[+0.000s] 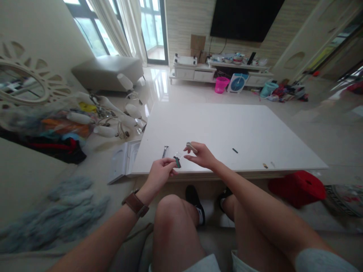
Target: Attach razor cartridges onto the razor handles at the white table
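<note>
My left hand (163, 169) pinches a small dark rectangular piece with a green stripe (177, 162) above the table's near edge. A small clear plastic piece (178, 154) shows just beyond it; whether they are joined I cannot tell. To the right, my right hand (200, 155) hovers with thumb and forefinger apart, and a pale elongated piece (191, 147) lies across its fingers, apparently tucked between them; its kind is unclear. A slim silver tool with a wider head (165, 151) lies on the white table (207, 121) beyond my left hand.
On the table's right lie a dark strip (235, 150), a small multicoloured piece (265, 165) and a clear scrap (272, 164). A red stool (297, 188) stands by the near right edge. A lamp with white shades (127, 120) and a white box (118, 162) are at left.
</note>
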Motion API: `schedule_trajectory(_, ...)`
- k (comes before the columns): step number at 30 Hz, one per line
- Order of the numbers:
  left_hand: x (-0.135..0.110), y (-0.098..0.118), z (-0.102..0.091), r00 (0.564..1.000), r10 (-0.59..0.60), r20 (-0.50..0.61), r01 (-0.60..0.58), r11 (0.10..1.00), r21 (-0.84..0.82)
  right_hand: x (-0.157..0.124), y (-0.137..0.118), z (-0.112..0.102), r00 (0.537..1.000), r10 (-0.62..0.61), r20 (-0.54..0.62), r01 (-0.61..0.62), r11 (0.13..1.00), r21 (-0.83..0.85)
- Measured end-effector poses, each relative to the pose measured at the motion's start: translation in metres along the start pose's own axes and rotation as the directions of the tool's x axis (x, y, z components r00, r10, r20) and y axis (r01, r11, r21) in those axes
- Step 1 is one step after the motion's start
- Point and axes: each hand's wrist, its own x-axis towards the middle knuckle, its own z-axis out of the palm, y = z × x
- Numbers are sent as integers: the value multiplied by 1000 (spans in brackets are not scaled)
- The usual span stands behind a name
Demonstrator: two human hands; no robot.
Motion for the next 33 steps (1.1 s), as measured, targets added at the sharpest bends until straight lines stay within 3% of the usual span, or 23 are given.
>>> schedule_trajectory(3,-2,2,0,1000,8,6,-8,1000,-18,-3,-19,8,984,-161,71,161,987,9)
schedule_trajectory(10,0,-4,0,999,-24,33,27,997,-69,-15,-21,15,972,-178,155,176,984,24)
schedule_trajectory(16,-1,-4,0,997,-66,40,72,984,-165,-14,-24,15,995,-41,87,39,999,22)
schedule_trajectory(22,-2,-3,1,996,-31,84,42,990,-135,-13,-25,19,989,148,28,-150,973,174)
schedule_trajectory(29,-2,-3,2,996,-5,87,18,989,-146,-14,-26,24,977,207,52,-214,938,272)
schedule_trajectory(33,-2,-2,1,996,-14,84,26,989,-143,-16,-30,24,981,180,67,-192,934,302)
